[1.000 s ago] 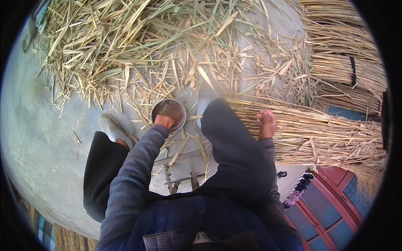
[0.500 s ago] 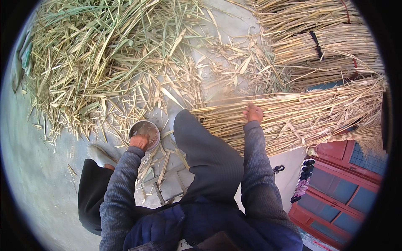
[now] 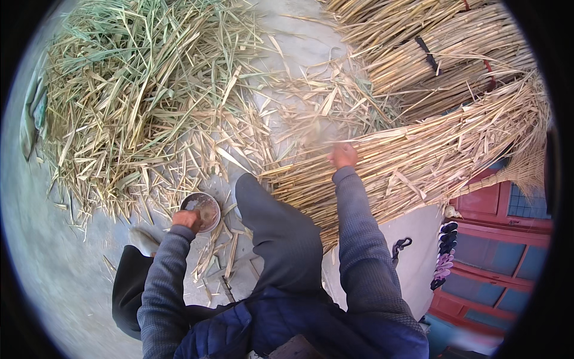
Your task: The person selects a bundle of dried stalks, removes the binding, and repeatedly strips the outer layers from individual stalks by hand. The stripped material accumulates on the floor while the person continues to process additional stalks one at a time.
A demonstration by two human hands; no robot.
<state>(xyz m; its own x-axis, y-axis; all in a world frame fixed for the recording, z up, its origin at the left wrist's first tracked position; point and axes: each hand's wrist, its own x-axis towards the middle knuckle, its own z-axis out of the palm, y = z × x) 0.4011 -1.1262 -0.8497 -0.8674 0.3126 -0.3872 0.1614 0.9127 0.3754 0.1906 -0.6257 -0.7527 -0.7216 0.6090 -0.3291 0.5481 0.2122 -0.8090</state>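
Note:
Down at the left, a round metal bowl [image 3: 209, 222] holds what looks like murky water. My left hand [image 3: 188, 220] is at its near-left rim with curled fingers, which appear to grip the edge. A long bundle of dry, yellowish stalks [image 3: 382, 173] lies to the right, its cut ends beside my knee. Over the upper edge of that bundle is my right hand [image 3: 343, 155], closed in a fist. A pale smear of motion shows just beyond its fingers; I cannot make out what they hold.
A big heap of green and tan leaves and straw [image 3: 137, 96] covers the far left floor. Tied stalk bundles [image 3: 448, 54] are stacked at the far right. Red-framed panes [image 3: 490, 257] and a row of shoes [image 3: 445, 257] are at the lower right.
The whole view has shifted and turned slightly. My left hand has moved from inside the bowl toward its left rim. My right hand has closed tighter, still over the bundle's upper edge.

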